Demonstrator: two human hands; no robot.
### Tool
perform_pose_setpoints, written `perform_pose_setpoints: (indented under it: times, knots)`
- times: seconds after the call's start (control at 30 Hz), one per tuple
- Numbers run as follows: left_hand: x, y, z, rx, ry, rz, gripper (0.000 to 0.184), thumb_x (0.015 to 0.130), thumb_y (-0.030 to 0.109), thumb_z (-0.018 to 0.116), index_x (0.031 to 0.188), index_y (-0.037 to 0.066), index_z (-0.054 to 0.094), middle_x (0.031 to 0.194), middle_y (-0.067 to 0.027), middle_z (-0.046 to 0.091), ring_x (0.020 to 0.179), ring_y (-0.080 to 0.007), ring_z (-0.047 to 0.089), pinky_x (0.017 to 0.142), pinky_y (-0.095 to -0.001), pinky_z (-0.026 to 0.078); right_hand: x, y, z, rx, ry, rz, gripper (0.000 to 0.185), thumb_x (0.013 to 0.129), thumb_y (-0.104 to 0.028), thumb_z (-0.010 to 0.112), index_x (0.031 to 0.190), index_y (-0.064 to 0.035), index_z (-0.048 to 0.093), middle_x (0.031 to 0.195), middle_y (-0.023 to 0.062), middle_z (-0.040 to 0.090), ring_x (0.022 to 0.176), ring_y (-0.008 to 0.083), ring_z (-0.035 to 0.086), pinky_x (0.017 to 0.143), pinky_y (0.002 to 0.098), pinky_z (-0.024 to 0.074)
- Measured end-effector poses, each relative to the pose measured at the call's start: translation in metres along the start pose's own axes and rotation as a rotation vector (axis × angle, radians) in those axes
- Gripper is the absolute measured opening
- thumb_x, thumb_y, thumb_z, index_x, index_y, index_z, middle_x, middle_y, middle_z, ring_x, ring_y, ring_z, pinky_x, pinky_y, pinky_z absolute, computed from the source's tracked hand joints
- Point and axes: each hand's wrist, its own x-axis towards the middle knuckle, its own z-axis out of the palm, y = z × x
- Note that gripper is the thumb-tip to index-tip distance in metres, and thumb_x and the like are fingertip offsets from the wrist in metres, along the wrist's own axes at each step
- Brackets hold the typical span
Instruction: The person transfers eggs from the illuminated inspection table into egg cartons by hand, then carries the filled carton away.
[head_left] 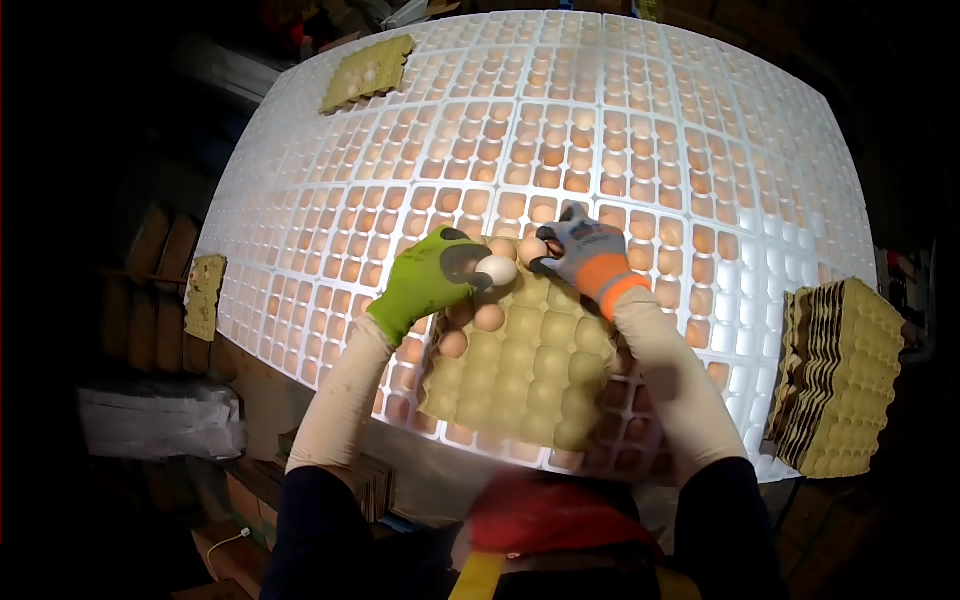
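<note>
The left hand, gloved in green, pinches a pale egg; the right hand, in grey and orange, pinches a brown egg just beside it. Both eggs are at the far end of a pulp tray lying over a white grid of egg cells.

Both arms stretch forward, angled inward; the green-gloved left hand and grey-and-orange-gloved right hand curl close together.

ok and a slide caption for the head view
Gloved left hand holds a pale egg, gloved right hand touches a brown egg, at a pulp egg tray.
</note>
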Motion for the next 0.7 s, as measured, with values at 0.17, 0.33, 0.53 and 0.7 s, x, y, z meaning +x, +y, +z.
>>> perform_pose_setpoints:
  times: [0.17, 0.33, 0.53, 0.7]
  knots:
    - [-0.011, -0.02, 0.014, 0.025, 0.03, 0.008, 0.044, 0.075, 0.024, 0.09, 0.114, 0.012, 0.074, 0.105, -0.0018, 0.067, 0.093, -0.0163, 0.064, 0.082, -0.0323, 0.052, -0.052, 0.049, 0.009, 1.161, 0.07, 0.217, 0.04, 0.089, -0.032, 0.08, 0.12, -0.0095, 0.069, 0.104, 0.0041, 0.067, 0.085, 0.0105, 0.062, 0.068, 0.0253, 0.0464]
    - [-0.021, 0.024, 0.045, 0.674, -0.054, 0.051, 0.04, 0.079, 0.046, 0.08, 0.108, 0.019, 0.075, 0.104, -0.0057, 0.07, 0.093, -0.0268, 0.069, 0.081, -0.0387, 0.054, -0.098, 0.07, 0.013, 1.412, 0.149, 0.279, 0.04, 0.092, -0.021, 0.076, 0.126, -0.004, 0.066, 0.1, 0.004, 0.071, 0.077, 0.0075, 0.062, 0.062, 0.0232, 0.0461]
    - [-0.014, 0.027, 0.032, 0.715, -0.025, 0.032, 0.033, 0.078, 0.042, 0.076, 0.1, 0.017, 0.075, 0.098, -0.0066, 0.069, 0.093, -0.0293, 0.069, 0.081, -0.0419, 0.054, -0.126, 0.069, 0.001, 1.303, 0.23, 0.262, 0.04, 0.095, -0.024, 0.069, 0.128, -0.0026, 0.066, 0.105, 0.0055, 0.069, 0.088, 0.0121, 0.064, 0.075, 0.0271, 0.0507]
    - [-0.031, 0.016, 0.028, 1.05, -0.029, 0.165, 0.046, 0.072, 0.028, 0.083, 0.116, 0.023, 0.071, 0.098, -0.0028, 0.068, 0.091, -0.0253, 0.069, 0.077, -0.0396, 0.055, -0.159, 0.088, 0.01, 1.148, 0.266, 0.278, 0.032, 0.1, -0.02, 0.056, 0.123, 0.0, 0.065, 0.105, 0.0086, 0.068, 0.087, 0.0164, 0.063, 0.072, 0.0296, 0.0502]
